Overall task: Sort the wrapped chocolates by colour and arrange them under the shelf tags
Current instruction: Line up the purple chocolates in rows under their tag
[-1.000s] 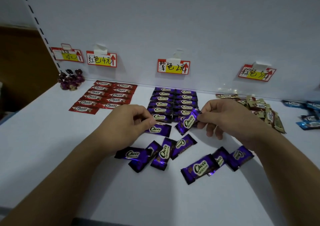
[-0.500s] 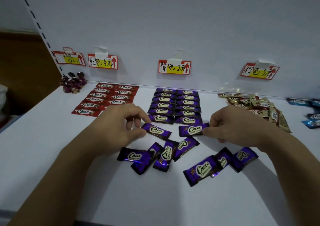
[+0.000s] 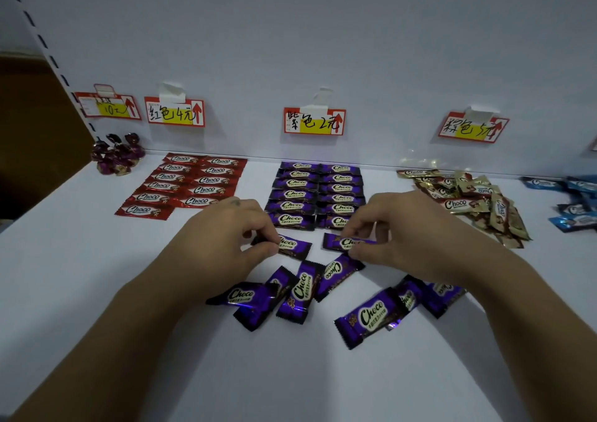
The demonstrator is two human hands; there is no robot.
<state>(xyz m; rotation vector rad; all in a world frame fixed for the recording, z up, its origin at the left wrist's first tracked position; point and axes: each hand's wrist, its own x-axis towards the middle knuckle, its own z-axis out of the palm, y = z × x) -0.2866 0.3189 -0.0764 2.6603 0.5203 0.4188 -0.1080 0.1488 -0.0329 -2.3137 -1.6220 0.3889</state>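
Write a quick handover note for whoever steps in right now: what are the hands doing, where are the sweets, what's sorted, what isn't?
Left hand pinches one purple foil-wrapped chocolate bar; right hand pinches a second purple bar, both at the front of the purple double column under the middle shelf tag.
Done: red foil-wrapped bars lie in two neat columns.
Left: place both held bars, then the loose purple bars nearer you; the gold-brown wrapped pile and blue wrapped bars at right lie unarranged.
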